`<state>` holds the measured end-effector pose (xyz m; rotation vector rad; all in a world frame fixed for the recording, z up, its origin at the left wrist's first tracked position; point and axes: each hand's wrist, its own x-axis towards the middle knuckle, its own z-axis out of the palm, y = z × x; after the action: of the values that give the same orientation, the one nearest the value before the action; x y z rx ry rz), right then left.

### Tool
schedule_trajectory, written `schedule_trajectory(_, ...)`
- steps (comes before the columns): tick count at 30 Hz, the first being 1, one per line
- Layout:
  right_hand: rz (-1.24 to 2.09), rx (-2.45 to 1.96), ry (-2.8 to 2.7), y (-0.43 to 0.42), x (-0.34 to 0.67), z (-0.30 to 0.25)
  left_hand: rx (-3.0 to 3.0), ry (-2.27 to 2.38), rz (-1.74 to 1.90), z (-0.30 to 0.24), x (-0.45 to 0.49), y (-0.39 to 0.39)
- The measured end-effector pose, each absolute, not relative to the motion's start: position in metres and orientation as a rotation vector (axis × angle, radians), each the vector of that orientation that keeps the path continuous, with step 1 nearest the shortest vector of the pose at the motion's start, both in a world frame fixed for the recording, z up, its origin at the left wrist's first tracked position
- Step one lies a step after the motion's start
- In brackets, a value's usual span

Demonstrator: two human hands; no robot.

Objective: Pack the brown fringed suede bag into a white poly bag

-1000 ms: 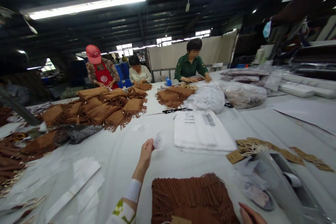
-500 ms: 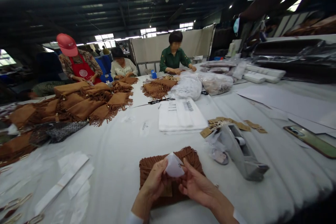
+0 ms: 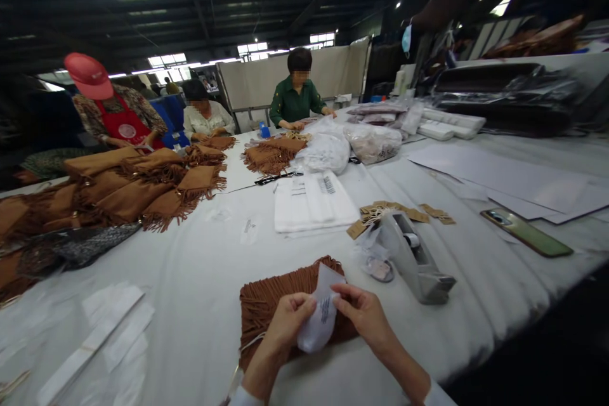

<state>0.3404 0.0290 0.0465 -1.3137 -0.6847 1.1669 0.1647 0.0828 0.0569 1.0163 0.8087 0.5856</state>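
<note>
We count one printed pouch (image 3: 318, 330), one dark-brown bag (image 3: 278, 285), one tape dispenser (image 3: 422, 269), one phone (image 3: 528, 232), one red cap (image 3: 90, 78), one blue mask (image 3: 406, 39) and at least three co-workers (image 3: 292, 103). Tan bags (image 3: 130, 195) and tags (image 3: 415, 214), several each, overlap too much for us to count.

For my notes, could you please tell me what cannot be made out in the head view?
All in the head view:
Print on the white pouch: too small and blurred to read.
Part of the brown fringed piece: hidden by the white pouch, left hand and right hand.
Pile of tan fringed pieces: cut off by the left edge.
Screen of the phone: faces the table.
</note>
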Motion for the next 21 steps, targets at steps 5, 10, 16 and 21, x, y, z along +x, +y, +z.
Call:
schedule_trajectory(5,1.243,-1.207,-0.43,0.023,0.34,0.044,1.032,0.977,0.743,0.043,0.184,0.085)
schedule_trajectory(10,1.54,-1.114,-0.187,0.017,0.339,0.045,1.029,0.976,0.785,0.04,0.186,0.081)
schedule_trajectory(16,1.541,-1.158,-0.241,0.02,0.344,0.04,1.124,0.976,0.758,0.04,0.185,0.079)
schedule_trajectory(21,1.344,-1.319,-0.444,0.022,0.342,0.033,1.118,1.007,0.774,0.039,0.187,0.076)
